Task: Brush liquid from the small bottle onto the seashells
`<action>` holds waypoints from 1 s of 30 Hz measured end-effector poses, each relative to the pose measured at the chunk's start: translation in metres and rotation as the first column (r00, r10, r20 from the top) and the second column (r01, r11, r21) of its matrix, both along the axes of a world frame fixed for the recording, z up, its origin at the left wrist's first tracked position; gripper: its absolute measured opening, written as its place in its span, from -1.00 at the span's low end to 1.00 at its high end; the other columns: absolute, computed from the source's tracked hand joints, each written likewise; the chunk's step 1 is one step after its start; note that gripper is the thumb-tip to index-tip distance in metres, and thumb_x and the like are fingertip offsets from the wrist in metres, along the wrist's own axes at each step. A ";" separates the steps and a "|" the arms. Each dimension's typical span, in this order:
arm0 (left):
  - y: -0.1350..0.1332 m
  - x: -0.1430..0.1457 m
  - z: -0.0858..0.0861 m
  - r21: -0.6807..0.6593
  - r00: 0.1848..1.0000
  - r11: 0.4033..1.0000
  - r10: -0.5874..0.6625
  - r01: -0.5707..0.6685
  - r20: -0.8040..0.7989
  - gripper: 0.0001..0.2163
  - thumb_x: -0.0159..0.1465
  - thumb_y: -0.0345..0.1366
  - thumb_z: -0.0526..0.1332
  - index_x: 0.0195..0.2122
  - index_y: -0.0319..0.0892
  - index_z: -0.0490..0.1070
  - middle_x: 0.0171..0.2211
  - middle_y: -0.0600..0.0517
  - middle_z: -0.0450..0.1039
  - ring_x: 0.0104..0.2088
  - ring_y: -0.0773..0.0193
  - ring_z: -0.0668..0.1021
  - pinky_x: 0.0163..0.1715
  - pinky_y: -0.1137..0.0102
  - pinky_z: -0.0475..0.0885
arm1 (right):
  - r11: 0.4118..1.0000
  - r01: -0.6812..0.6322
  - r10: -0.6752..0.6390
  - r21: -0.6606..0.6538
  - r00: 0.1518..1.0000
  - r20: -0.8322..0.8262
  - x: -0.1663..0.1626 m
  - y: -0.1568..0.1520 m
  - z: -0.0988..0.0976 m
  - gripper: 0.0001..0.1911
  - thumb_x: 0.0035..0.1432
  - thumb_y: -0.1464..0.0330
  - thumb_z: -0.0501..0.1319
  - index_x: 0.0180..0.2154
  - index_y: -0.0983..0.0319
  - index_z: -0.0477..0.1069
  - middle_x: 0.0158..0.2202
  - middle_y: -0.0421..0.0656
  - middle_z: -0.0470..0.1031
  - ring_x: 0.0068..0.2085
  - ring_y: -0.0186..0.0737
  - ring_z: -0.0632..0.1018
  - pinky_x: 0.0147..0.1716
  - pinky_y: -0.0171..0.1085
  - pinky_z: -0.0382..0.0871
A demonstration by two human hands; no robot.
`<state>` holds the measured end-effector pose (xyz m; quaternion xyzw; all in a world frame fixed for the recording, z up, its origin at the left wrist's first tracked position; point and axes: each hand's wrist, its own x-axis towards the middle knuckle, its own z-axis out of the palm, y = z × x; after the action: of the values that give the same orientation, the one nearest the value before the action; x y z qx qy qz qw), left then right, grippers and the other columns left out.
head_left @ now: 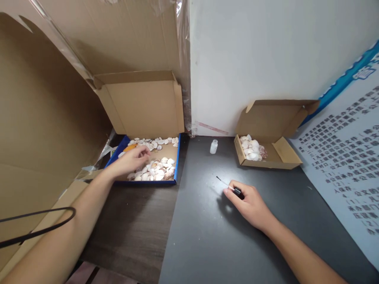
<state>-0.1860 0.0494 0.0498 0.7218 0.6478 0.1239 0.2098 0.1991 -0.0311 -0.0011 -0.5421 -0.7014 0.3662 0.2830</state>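
My left hand (134,157) is over the blue-edged cardboard box (177,165) of shells. Its fingers are drawn together, and I cannot make out what is between them, if anything. Below it lies a pile of white and brownish seashells (156,169), with another row of shells at the back and an orange piece (129,148) by the wrist. Above the grey mat, my right hand (248,203) grips a black-capped applicator brush (237,192), its thin stem and dark bristles pointing up and left. A small glass bottle (213,147) with whitish contents stands uncapped beyond it.
A smaller open cardboard box (266,163) at the back right holds white shells (251,148) and a pinkish cluster. Cardboard walls rise on the left, a white wall behind. A printed sheet (343,165) stands at right. A black cable (38,232) loops near my left forearm.
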 end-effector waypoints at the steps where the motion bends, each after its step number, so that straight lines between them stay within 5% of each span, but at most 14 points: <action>1: 0.005 -0.005 0.000 0.025 1.000 1.000 0.014 -0.013 -0.026 -0.80 0.23 -0.17 0.05 -0.27 -0.15 0.37 -0.40 0.02 0.44 -0.43 0.26 0.44 -0.44 0.41 0.32 | 1.000 0.008 -0.008 0.007 1.000 -0.008 0.000 0.000 0.000 -0.64 0.22 0.15 0.09 -0.54 0.18 0.15 -0.61 -0.31 0.12 -0.54 -0.35 0.20 -0.54 -0.35 0.09; 11: 0.030 -0.008 -0.015 0.120 0.966 0.982 -0.117 0.148 -0.230 -0.69 0.25 -0.24 0.05 -0.12 -0.14 0.54 -0.04 -0.11 0.50 0.00 0.03 0.48 0.05 0.22 0.30 | 0.989 0.120 -0.118 0.089 0.992 -0.033 0.002 0.003 -0.002 -0.62 0.20 0.11 0.09 -0.54 0.18 0.13 -0.60 -0.31 0.08 -0.54 -0.34 0.20 -0.54 -0.36 0.10; 30: 0.030 0.001 -0.020 0.133 0.956 0.988 -0.042 0.084 -0.291 -0.74 0.20 -0.21 0.09 -0.19 -0.16 0.49 -0.27 -0.07 0.54 -0.26 0.08 0.52 -0.31 0.33 0.30 | 0.996 0.069 -0.068 0.065 0.998 -0.003 0.002 0.003 -0.005 -0.63 0.23 0.12 0.08 -0.54 0.18 0.14 -0.60 -0.30 0.10 -0.53 -0.34 0.22 -0.52 -0.35 0.10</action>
<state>-0.1851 0.0794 0.0297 0.7658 0.6373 0.0572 0.0646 0.2009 -0.0282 -0.0060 -0.5562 -0.6939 0.3333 0.3131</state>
